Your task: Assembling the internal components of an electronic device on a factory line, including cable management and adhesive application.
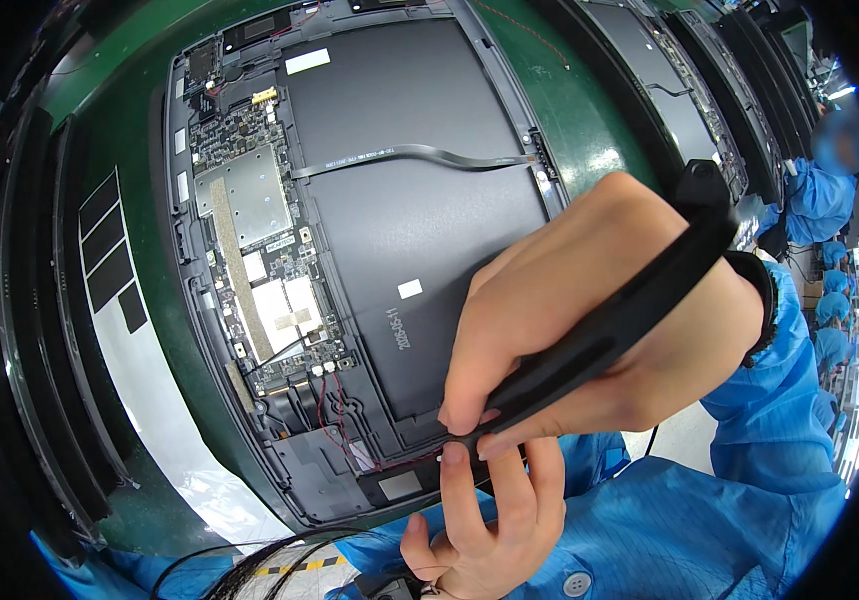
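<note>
An opened flat device casing [419, 330], dark grey, lies before me with its circuit board [249, 200] on the left and a flat ribbon cable [409, 155] across it. My right hand [589, 310] grips a long black tool, which looks like tweezers [599, 335], angled down to the casing's near right corner. At its tip, a thin red wire [399, 462] runs along the casing's edge. My left hand [494, 510] is at that corner, fingers stretched and thumb apart, fingertips close to the tool tip. Whether the tool pinches the wire is hidden by the fingers.
A white sheet with black stickers [109, 250] lies left of the casing on the green mat [574, 110]. Long black frames [29, 330] line the far left. More opened casings [649, 60] stand at the upper right. People in blue workwear [814, 200] sit along the right.
</note>
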